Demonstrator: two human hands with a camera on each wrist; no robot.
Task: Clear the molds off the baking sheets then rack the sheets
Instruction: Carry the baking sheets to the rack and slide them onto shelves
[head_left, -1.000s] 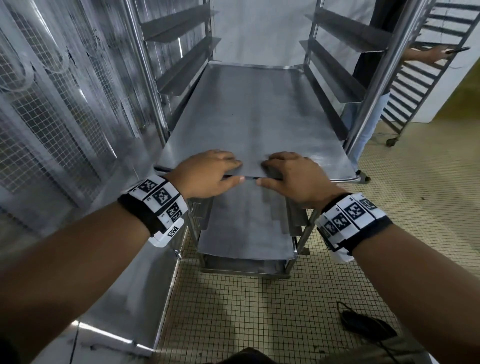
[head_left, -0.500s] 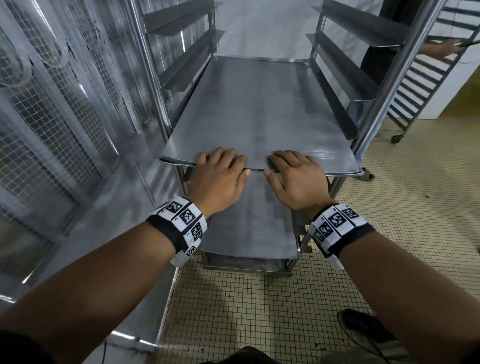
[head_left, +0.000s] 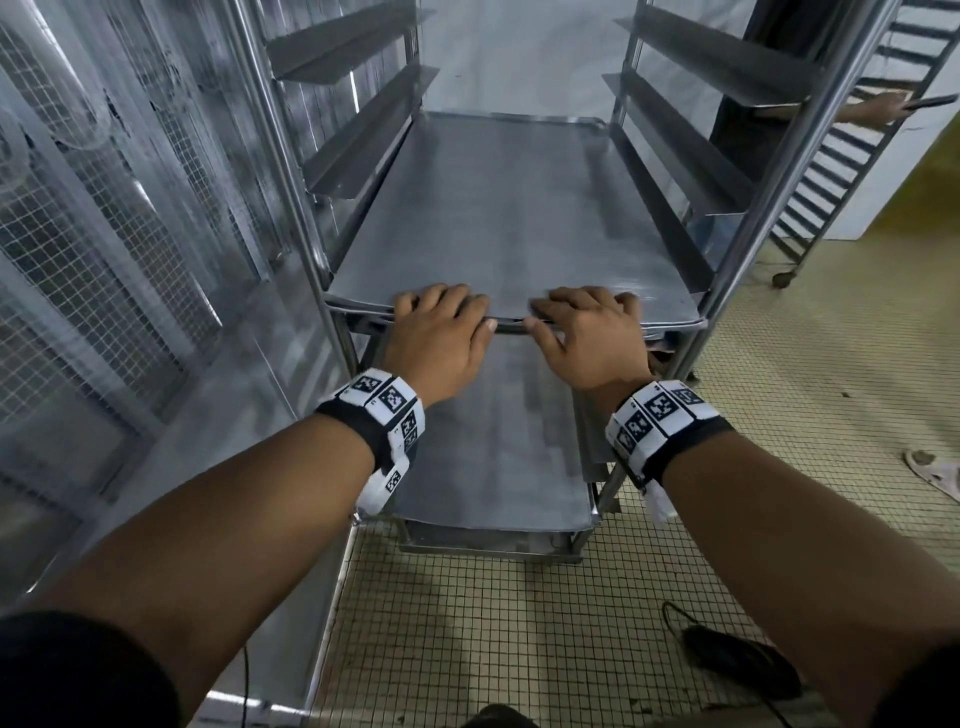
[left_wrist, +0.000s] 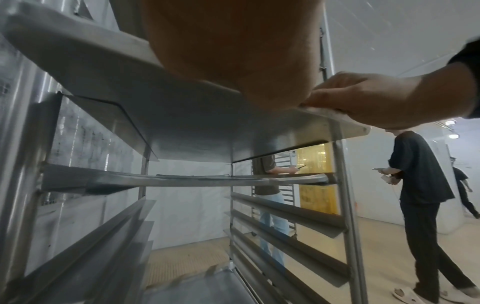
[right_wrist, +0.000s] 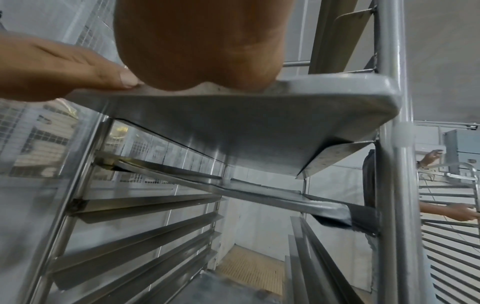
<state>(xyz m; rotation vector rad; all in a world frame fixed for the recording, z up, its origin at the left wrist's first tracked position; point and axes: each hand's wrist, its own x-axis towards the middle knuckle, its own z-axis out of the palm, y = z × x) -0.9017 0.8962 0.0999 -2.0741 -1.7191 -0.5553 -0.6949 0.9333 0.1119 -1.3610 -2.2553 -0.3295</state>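
An empty grey baking sheet (head_left: 519, 218) lies on the runners of a steel rack (head_left: 779, 171), its front rim almost level with the front posts. My left hand (head_left: 441, 332) and right hand (head_left: 587, 332) rest side by side on that rim, fingers flat on top and thumbs against the edge. From below, the left wrist view shows the sheet's underside (left_wrist: 182, 127) and my right hand (left_wrist: 363, 98) on the rim. The right wrist view shows the same underside (right_wrist: 246, 127) and my left thumb (right_wrist: 64, 72) lying along the rim. No molds are in view.
A second sheet (head_left: 493, 441) sits on lower runners and sticks out toward me. A wire-mesh wall (head_left: 104, 234) runs close on the left. Another rack (head_left: 852, 171) and a person (head_left: 769, 52) stand behind on the right. A black object with a cable (head_left: 737, 660) lies on the tiled floor.
The sheet has slid deeper into the rack and both hands have gone forward with it. My thumbs have moved from under the rim to its front edge.
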